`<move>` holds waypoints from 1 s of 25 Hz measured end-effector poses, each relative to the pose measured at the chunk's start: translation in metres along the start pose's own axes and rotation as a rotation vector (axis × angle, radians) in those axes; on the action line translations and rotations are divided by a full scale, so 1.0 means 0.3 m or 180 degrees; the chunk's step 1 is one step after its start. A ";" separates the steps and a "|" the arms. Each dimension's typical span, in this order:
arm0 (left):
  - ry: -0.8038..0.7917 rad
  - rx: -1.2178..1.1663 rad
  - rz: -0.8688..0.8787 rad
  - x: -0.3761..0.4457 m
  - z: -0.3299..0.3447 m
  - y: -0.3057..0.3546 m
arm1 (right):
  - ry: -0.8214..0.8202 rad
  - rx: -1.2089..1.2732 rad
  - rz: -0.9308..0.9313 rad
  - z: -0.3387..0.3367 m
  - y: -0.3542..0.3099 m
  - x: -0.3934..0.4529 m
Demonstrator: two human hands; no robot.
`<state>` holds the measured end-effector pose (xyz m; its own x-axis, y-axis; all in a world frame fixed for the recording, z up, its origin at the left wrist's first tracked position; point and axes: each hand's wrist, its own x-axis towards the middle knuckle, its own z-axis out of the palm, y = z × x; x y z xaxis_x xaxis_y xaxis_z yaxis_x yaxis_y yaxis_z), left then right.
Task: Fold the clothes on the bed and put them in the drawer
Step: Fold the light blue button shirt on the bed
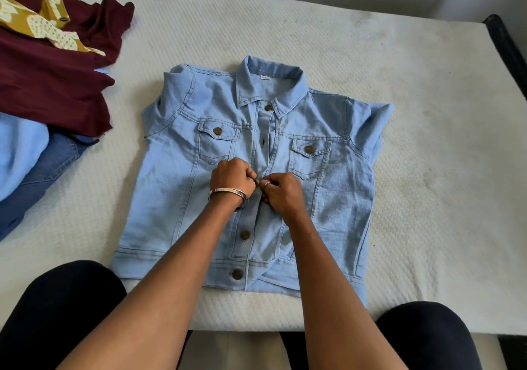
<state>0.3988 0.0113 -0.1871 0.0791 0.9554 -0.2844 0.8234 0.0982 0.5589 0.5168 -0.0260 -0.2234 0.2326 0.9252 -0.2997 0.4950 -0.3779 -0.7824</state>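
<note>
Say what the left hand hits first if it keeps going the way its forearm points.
Probably the right hand: the left hand already meets it knuckle to knuckle at the denim jacket placket. Past that, the jacket's right chest pocket.

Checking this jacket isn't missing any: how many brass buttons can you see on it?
5: collar button, left pocket-flap button, right pocket-flap button, lower placket button, hem button. The hands may hide another at mid-placket.

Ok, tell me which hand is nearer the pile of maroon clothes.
Left. The left hand pinches the light blue denim jacket's placket on the side facing the pile of maroon clothes; the right hand grips the placket just beyond it, farther away.
</note>
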 end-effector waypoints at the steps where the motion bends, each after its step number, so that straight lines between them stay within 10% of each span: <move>1: -0.0041 -0.0033 0.0021 0.001 -0.001 -0.001 | 0.0048 0.0073 -0.0019 0.003 0.004 -0.007; 12: -0.0384 0.0094 -0.0043 0.043 -0.004 -0.003 | -0.0113 0.0427 0.0165 0.013 0.017 -0.004; 18: 0.0311 -0.0159 -0.0333 0.007 0.054 -0.011 | 0.0079 0.0164 0.0145 0.041 0.031 -0.003; 25: -0.0363 -0.0787 -0.0729 0.082 0.031 -0.052 | 0.0175 0.0859 0.0483 0.013 0.009 -0.023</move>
<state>0.3931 0.0307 -0.2100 -0.0180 0.8650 -0.5015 0.6673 0.3839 0.6382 0.5133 -0.0333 -0.2255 0.3353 0.8530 -0.4000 0.2130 -0.4822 -0.8498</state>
